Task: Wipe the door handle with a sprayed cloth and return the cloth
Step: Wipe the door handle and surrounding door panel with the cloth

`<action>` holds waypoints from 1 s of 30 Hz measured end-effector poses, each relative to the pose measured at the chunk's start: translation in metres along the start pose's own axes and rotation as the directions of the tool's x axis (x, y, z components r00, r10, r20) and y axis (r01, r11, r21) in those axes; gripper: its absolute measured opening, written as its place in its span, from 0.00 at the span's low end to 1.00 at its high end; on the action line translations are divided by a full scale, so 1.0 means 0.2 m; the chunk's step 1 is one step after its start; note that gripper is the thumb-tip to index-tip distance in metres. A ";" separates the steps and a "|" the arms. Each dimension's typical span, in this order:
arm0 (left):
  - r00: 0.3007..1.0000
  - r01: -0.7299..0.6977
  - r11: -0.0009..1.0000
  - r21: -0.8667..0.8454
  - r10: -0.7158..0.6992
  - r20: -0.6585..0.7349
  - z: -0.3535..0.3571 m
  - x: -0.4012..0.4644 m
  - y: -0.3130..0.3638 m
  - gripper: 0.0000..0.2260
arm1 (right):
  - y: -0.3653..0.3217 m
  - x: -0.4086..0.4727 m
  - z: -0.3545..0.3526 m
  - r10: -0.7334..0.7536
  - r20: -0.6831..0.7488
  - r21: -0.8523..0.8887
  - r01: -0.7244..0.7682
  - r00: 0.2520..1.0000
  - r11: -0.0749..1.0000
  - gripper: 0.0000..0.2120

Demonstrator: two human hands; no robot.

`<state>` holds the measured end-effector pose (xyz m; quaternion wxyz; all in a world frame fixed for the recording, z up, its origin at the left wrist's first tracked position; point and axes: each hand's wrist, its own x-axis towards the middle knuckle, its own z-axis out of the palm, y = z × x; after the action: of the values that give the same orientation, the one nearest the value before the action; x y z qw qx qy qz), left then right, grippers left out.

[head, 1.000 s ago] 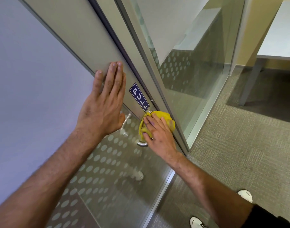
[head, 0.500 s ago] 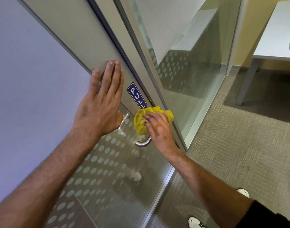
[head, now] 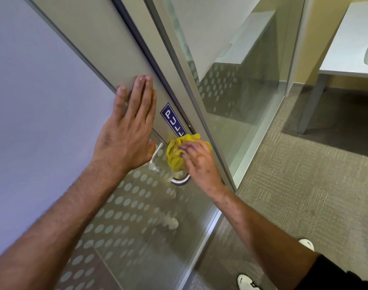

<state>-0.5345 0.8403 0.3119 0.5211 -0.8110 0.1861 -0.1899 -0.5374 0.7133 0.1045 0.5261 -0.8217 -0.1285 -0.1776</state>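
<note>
A bunched yellow cloth (head: 175,154) is pressed against the upper part of the curved metal door handle (head: 181,181), just below a blue PULL sign (head: 174,120). My right hand (head: 199,164) grips the cloth with the fingers curled over it. The handle's lower bend shows beneath the cloth; its upper part is hidden. My left hand (head: 128,130) lies flat, fingers together, on the grey door frame (head: 99,49) to the left of the handle, holding nothing.
The door's glass (head: 126,222) carries a pattern of frosted dots. A glass partition (head: 241,84) stands to the right. Beyond it, a white desk (head: 350,49) stands on grey carpet (head: 304,174). My white shoes (head: 246,282) show at the bottom.
My right hand has slid the cloth up along the handle toward the PULL sign, baring the handle's lower bend. My left hand has stayed flat on the frame.
</note>
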 end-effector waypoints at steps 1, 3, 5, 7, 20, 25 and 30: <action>1.000 -0.001 1.000 0.006 0.001 0.002 0.00 0.00 0.00 0.48 | 0.04 0.01 -0.02 0.010 -0.038 0.010 -0.010 0.999 1.000 0.16; 1.000 -0.004 1.000 0.022 0.004 0.003 0.00 0.00 0.00 0.48 | 0.11 0.03 -0.04 0.095 0.015 0.024 -0.095 0.995 0.995 0.20; 1.000 -0.010 0.999 0.032 0.010 0.004 0.00 0.00 0.00 0.49 | 0.13 0.01 -0.03 0.261 0.164 0.127 -0.283 0.951 0.951 0.24; 1.000 -0.011 0.999 0.033 0.011 0.006 0.01 0.00 0.00 0.49 | 0.11 -0.04 0.00 0.430 0.213 0.348 -0.479 0.877 0.806 0.25; 1.000 -0.007 1.000 0.004 0.007 0.001 0.03 0.00 0.01 0.49 | -0.06 -0.28 0.09 0.630 0.631 0.753 -0.553 0.453 -0.357 0.22; 1.000 0.004 1.000 -0.002 -0.004 -0.030 0.05 0.00 0.01 0.49 | -0.02 -0.33 0.03 0.789 0.444 0.771 -0.630 0.425 -0.095 0.21; 1.000 0.008 0.999 -0.041 -0.009 -0.024 0.06 0.00 0.02 0.49 | -0.17 -0.14 -0.07 0.708 -0.127 0.792 -0.360 0.694 0.494 0.13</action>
<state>-0.5291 0.8482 0.3044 0.5014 -0.8199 0.1927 -0.1982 -0.5776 0.7130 0.1256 0.8437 -0.4828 0.2049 -0.1147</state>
